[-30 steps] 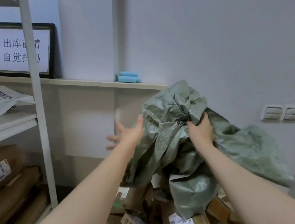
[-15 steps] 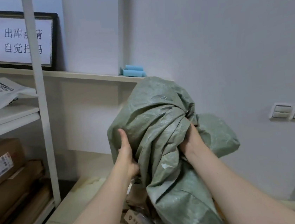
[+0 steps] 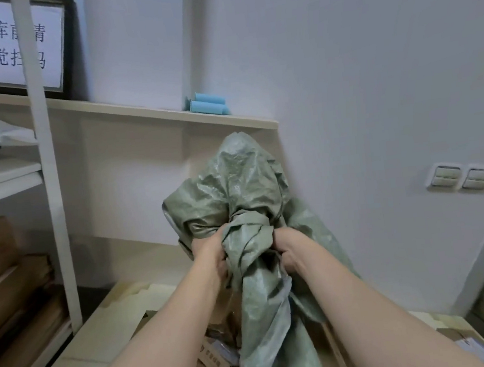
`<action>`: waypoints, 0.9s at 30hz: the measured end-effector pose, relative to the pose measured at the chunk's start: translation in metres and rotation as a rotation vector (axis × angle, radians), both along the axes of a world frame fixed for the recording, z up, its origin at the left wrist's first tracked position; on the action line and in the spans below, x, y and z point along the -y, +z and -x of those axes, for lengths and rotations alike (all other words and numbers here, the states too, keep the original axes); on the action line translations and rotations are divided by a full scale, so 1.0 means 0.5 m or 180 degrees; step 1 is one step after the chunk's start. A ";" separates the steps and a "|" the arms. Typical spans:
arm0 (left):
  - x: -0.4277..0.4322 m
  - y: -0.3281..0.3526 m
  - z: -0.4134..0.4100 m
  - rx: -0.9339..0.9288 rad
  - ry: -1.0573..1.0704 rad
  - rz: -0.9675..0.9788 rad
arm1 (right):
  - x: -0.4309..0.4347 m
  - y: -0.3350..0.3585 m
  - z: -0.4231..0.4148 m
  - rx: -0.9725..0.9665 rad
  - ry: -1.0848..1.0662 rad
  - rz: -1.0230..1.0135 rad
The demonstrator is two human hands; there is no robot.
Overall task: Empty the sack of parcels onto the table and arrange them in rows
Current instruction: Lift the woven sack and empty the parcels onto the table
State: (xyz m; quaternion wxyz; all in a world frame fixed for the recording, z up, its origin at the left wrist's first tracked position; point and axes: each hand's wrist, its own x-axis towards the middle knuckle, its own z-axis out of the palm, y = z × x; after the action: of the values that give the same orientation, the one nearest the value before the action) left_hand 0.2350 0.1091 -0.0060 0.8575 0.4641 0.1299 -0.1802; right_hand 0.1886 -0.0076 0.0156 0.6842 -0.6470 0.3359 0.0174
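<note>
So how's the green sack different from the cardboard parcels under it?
The green sack is soft, crumpled woven plastic; the parcels are stiff brown cardboard boxes. The sack is held up in the air, bunched by the left hand and right hand; the parcels lie loose in a heap on the table. The sack looks limp; the parcels keep their shape. Some parcels carry printed labels.

A crumpled sack (image 3: 235,190) of grey-green woven plastic is held upright above the tabletop (image 3: 83,361), bunched at its middle, with its loose lower part hanging down over a heap of brown cardboard parcels (image 3: 216,364). The parcels are piled untidily on the pale tabletop, several bearing white labels.
</note>
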 end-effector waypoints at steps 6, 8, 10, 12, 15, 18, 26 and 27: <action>0.008 0.035 -0.006 -0.0367 0.1277 0.0357 | 0.073 0.024 0.027 0.0239 -0.1291 0.1785; 0.004 0.035 -0.012 -0.0231 0.1412 0.0472 | 0.079 0.020 0.048 0.0024 -0.1191 0.1128; 0.016 0.027 -0.014 -0.0210 0.1464 0.0783 | 0.063 0.021 0.077 -0.0005 -0.0785 -0.0173; 0.022 0.028 0.005 -0.0084 0.1512 0.0758 | 0.058 0.012 0.088 0.0222 -0.0564 -0.1016; 0.020 0.032 0.048 0.0077 0.1113 0.0662 | 0.055 -0.002 0.071 0.0473 -0.0311 -0.1560; 0.009 0.025 0.069 0.0073 0.0333 0.0787 | 0.062 0.003 0.049 0.0937 -0.0390 -0.1489; -0.048 0.038 0.068 0.0071 -0.0565 0.0080 | 0.018 0.003 0.029 0.1257 -0.0190 -0.0981; -0.050 0.038 0.063 0.0009 -0.0653 0.0126 | 0.004 -0.006 0.021 0.1136 -0.0331 -0.0999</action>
State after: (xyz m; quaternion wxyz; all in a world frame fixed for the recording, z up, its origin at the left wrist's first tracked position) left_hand 0.2035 0.1343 0.0129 0.8437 0.4582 0.0769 -0.2689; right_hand 0.1783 -0.0096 0.0125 0.8249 -0.5075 0.2358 -0.0804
